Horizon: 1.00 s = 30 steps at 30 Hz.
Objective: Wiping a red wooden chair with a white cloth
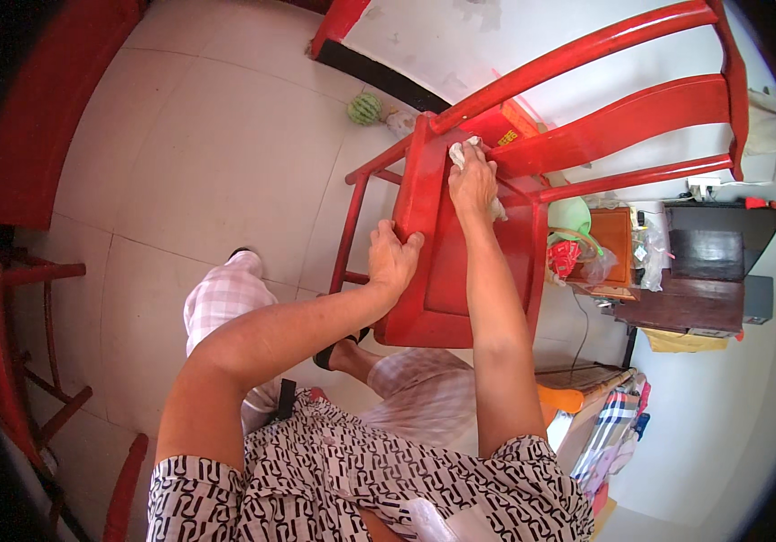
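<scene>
A red wooden chair [446,271] stands in front of me, its slatted backrest reaching to the upper right. My left hand [394,260] grips the left edge of the seat, with the fingers curled over the rim. On the seat's far part, close to the backrest, my right hand [473,185] presses down a crumpled white cloth [456,154]. A loose bit of this cloth hangs out beside the wrist. Part of the cloth is hidden under the palm.
A green striped watermelon [364,108] lies on the tiled floor [198,154] by the wall. Another red chair [9,298] stands at the left. To the right are a dark cabinet [686,305], a red bag [565,257] and folded checked fabric [606,432].
</scene>
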Motion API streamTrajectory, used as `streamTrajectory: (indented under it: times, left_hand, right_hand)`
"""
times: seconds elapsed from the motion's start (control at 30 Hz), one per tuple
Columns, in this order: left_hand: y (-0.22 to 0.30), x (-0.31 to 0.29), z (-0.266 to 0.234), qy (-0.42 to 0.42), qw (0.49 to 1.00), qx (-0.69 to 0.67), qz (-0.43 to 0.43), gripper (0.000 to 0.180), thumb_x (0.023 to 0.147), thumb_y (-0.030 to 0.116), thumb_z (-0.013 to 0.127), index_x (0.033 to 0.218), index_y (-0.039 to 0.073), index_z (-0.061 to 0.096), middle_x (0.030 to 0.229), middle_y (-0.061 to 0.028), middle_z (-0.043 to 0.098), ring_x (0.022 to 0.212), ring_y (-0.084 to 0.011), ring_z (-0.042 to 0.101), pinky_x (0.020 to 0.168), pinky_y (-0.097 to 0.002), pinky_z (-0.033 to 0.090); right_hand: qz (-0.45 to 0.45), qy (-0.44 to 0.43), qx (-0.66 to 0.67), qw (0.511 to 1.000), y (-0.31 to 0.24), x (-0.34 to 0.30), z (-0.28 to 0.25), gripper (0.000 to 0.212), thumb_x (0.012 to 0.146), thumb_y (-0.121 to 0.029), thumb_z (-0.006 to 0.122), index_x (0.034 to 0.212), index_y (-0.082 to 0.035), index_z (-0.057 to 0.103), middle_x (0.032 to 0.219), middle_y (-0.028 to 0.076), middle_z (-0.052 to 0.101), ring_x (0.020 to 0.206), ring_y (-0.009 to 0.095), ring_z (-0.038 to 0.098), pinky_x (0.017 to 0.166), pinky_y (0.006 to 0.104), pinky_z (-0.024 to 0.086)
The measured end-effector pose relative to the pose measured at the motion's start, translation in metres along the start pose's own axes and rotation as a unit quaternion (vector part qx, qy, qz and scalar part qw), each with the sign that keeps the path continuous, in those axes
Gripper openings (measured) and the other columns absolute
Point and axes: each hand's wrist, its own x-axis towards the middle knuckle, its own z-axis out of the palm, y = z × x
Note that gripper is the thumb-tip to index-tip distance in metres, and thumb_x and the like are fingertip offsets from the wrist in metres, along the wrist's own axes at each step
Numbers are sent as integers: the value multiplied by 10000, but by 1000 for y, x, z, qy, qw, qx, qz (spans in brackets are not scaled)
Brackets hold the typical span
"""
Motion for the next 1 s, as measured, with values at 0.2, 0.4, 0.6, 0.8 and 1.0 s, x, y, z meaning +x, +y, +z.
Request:
streamTrajectory:
  times: [0.2, 0.4, 0.6, 0.8, 1.0]
  left_hand:
    - [-8, 9, 11, 22, 1000, -21, -2, 551, 952, 448, 608, 1144, -66, 549, 1035, -197, 620, 946, -285, 591, 860, -405, 465]
    - [-8, 12, 5, -21, 998, -50, -21, 640, 950, 529, 570, 1217, -50, 519, 1197, -254, 562, 1104, -372, 550, 961, -439, 436]
    - [-3, 8, -5, -19, 994, -108, -1, 553, 935, 469, 624, 1106, -53, 561, 1082, -240, 613, 998, -334, 594, 870, -419, 468]
    - [-3, 10, -1, -69, 992, -102, -32, 516, 935, 414, 632, 1203, -16, 533, 1152, -176, 611, 1035, -265, 581, 903, -392, 461]
    - [-39, 12, -4, -117, 981, -143, 59, 574, 985, 430, 579, 1361, 14, 455, 1261, -142, 567, 1134, -235, 549, 950, -366, 460]
  right_hand:
    - [-97, 34, 99, 990, -9, -44, -18, 532, 727, -40, 723, 1245, -103, 620, 1248, 89, 630, 1119, 315, 576, 969, 414, 443]
    - [-80, 37, 214, 973, -18, -122, -52, 510, 714, -19, 653, 1221, -70, 630, 1228, 126, 629, 1069, 365, 587, 949, 433, 441]
    - [-40, 15, 243, 969, -17, -207, -97, 503, 709, -23, 676, 1206, -88, 647, 1208, 106, 637, 1041, 308, 603, 982, 474, 407]
    - [13, 53, 206, 977, -12, -203, -83, 496, 701, -72, 720, 1185, -144, 641, 1154, -2, 655, 1020, 230, 626, 1011, 610, 329]
    - [11, 73, 230, 970, -11, -198, -76, 505, 701, -90, 744, 1191, -112, 622, 1119, 58, 640, 1025, 283, 607, 938, 461, 466]
